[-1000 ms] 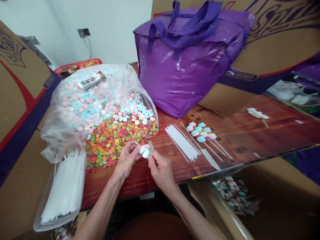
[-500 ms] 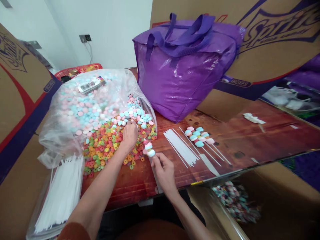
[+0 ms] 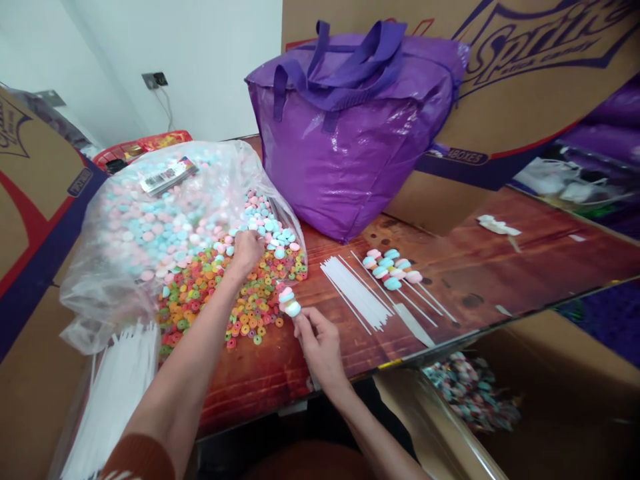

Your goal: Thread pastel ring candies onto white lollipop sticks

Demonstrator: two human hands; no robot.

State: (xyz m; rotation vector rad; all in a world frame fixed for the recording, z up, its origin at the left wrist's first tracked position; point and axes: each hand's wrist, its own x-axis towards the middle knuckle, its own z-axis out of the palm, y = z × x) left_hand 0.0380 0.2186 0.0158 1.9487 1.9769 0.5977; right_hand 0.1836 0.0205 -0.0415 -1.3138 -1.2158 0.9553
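Note:
My right hand (image 3: 319, 340) pinches a thin white stick with pink, white and blue sweets threaded on its top, the candy skewer (image 3: 289, 302), held upright over the wooden table (image 3: 480, 267). My left hand (image 3: 246, 252) reaches into the pile of pastel heart sweets (image 3: 273, 230) at the mouth of a clear plastic bag (image 3: 150, 227); its fingers are curled down among them and what they hold is hidden. Colourful ring sweets (image 3: 235, 300) lie spread below that hand.
Loose white sticks (image 3: 355, 293) and several finished skewers (image 3: 393, 270) lie right of my hands. A purple tote bag (image 3: 350, 133) stands behind. A bag of white sticks (image 3: 115, 400) lies at the lower left. Cardboard boxes (image 3: 525, 67) surround the table.
My left hand left the skewer and reached up into the pastel sweets at the bag's mouth. My right hand kept the skewer, now held alone.

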